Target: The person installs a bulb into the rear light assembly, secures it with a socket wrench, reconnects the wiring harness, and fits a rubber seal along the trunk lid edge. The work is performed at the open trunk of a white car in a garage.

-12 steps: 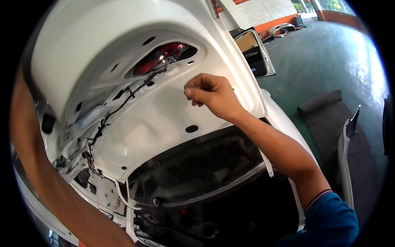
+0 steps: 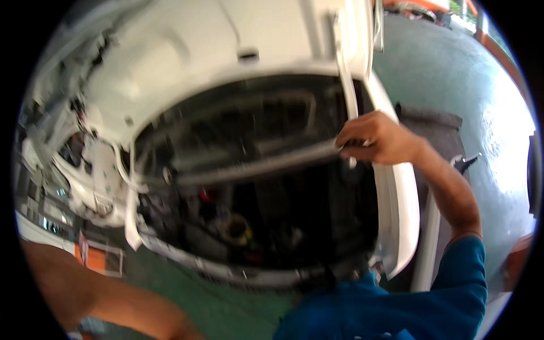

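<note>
My right hand (image 2: 378, 139) is in front of the white hinge arm (image 2: 347, 85) of the raised trunk lid (image 2: 198, 42), at the right end of the rear window (image 2: 226, 122). Its fingers are curled together, palm down. Something small and pale shows by the fingertips, too blurred to make out. Whether the hand touches the car cannot be told. My left forearm (image 2: 130, 306) runs along the lower left edge, and the left hand is outside the picture. Below the window lies the dark open trunk (image 2: 300, 221), with a round yellowish thing (image 2: 237, 228) inside.
The white rear fender (image 2: 399, 209) borders the trunk at the right. Past it are a dark mat (image 2: 430, 116) and a long pale car part (image 2: 428, 249) on the green floor (image 2: 481, 85). Dark wiring (image 2: 79, 113) hangs at the lid's left. An orange panel (image 2: 99, 258) stands at the lower left.
My view has tilted down toward the trunk. The right hand has left the lid's inner panel and come down beside the hinge arm. The left forearm sits lower in the picture.
</note>
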### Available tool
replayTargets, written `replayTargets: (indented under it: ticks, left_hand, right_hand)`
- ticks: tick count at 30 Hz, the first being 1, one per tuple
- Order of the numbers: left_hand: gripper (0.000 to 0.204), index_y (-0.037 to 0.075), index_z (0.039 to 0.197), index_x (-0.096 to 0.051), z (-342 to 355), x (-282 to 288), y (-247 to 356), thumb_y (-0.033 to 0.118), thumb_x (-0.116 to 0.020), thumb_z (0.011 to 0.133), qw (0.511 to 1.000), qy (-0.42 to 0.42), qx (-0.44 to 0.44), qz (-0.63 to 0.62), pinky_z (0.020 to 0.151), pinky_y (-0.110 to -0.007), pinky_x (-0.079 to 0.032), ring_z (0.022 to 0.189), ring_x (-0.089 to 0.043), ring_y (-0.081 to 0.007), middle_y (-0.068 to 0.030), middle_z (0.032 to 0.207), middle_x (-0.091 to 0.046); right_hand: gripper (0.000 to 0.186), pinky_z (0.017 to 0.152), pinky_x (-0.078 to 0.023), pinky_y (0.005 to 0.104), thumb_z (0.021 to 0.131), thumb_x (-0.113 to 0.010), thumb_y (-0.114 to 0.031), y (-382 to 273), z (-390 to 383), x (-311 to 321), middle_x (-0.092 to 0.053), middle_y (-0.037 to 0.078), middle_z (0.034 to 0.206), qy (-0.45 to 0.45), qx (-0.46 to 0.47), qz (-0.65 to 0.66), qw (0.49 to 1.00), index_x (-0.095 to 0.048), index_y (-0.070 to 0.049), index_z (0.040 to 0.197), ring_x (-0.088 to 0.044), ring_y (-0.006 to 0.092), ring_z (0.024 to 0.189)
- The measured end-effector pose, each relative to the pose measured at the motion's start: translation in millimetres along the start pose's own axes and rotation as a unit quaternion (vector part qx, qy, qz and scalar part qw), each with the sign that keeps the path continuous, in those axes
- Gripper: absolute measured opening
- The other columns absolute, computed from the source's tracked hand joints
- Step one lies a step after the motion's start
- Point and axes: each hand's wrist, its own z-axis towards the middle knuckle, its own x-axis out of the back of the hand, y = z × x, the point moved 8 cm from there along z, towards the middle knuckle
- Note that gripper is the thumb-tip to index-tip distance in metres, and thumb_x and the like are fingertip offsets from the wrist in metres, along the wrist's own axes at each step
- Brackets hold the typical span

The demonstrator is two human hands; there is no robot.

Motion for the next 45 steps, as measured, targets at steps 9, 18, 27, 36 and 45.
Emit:
replayTargets:
  ticks: [9,18,27,36,45]
  left_hand:
    - [0.033,-0.002,0.115,-0.072,-614.6,296.6,105.9,0.026,-0.073,0.097,0.431,-0.568,0.692,0.116,0.082,-0.041,-0.057,0.092,-0.073,-0.0291,-0.0193,0.106,-0.076]
    - [0.069,0.015,0.142,-0.057,-690.4,308.0,277.4,0.017,-0.086,0.08,0.46,-0.647,0.606,0.037,0.094,-0.049,-0.055,0.116,-0.064,-0.0402,-0.0176,0.142,-0.053]
    - [0.029,0.009,0.106,-0.072,-733.8,288.6,263.7,0.012,-0.084,0.079,0.454,-0.707,0.542,0.005,0.083,-0.052,-0.056,0.102,-0.069,-0.0402,-0.0147,0.112,-0.067]
    - [0.017,-0.006,0.092,-0.072,-616.2,291.4,229.2,0.008,-0.08,0.085,0.263,-0.487,0.8,-0.229,0.066,-0.034,-0.055,0.067,-0.07,-0.0224,-0.0113,0.083,-0.076]
    - [0.011,-0.002,0.096,-0.073,-460.2,166.0,237.3,0.002,-0.074,0.086,0.115,-0.251,0.831,-0.484,0.06,-0.033,-0.053,0.065,-0.069,-0.0219,-0.0164,0.08,-0.074]
  right_hand:
    - [0.013,0.063,-0.057,0.0303,0.088,-0.08,-0.007,18.4,-124.4,-79.0,-0.074,0.011,0.086,-0.091,-0.082,0.133,0.983,-0.076,0.0,0.098,-0.072,0.0194,0.071]
    - [0.012,0.064,-0.054,0.0297,0.088,-0.076,-0.006,21.5,-111.6,-138.3,-0.072,0.012,0.085,-0.081,-0.135,0.166,0.973,-0.074,0.001,0.098,-0.07,0.0183,0.069]
    - [0.011,0.065,-0.056,0.0282,0.092,-0.077,-0.007,-38.1,-151.8,-127.6,-0.073,0.011,0.086,-0.07,-0.227,0.104,0.966,-0.074,0.0,0.099,-0.071,0.0163,0.072]
    - [0.033,0.08,-0.06,0.0384,0.083,-0.082,-0.009,-132.4,-183.9,-182.8,-0.073,0.012,0.113,-0.046,-0.243,0.057,0.967,-0.074,-0.006,0.114,-0.073,0.0261,0.098]
    - [0.042,0.079,-0.06,0.0378,0.084,-0.074,-0.015,-177.3,-178.6,-193.9,-0.069,0.011,0.126,-0.101,-0.07,-0.107,0.987,-0.07,-0.011,0.126,-0.069,0.0282,0.107]
